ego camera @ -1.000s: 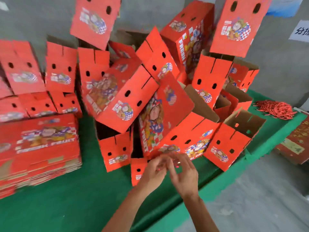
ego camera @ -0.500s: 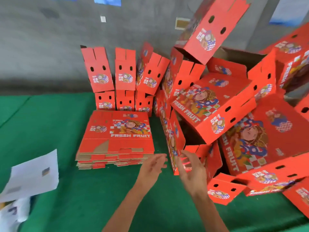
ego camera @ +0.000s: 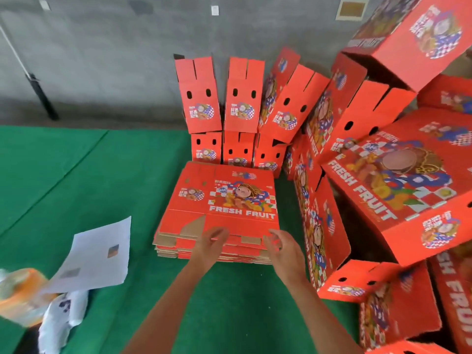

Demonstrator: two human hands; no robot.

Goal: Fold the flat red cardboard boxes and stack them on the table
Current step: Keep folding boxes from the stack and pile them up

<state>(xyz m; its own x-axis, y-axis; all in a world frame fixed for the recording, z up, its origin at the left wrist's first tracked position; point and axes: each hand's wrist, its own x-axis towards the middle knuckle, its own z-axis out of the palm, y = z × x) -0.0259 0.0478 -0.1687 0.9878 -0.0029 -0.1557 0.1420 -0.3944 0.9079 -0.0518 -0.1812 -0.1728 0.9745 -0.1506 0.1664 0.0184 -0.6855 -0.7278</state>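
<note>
A low pile of flat red "FRESH FRUIT" cardboard boxes lies on the green table in front of me. My left hand rests at the pile's near edge, fingers curled over the top sheet's flap. My right hand is at the pile's near right corner, fingers spread and touching the edge. Whether either hand has a real grip is unclear. Folded red boxes are heaped high at the right, and more stand in rows behind the flat pile.
A white paper sheet lies at the left, over an orange and white object at the table's near left corner. A grey wall runs behind the table. Folded boxes crowd the whole right side close to my right arm.
My view swung left from the heap of folded boxes to the flat pile. Both hands moved forward from empty air onto the pile's near edge.
</note>
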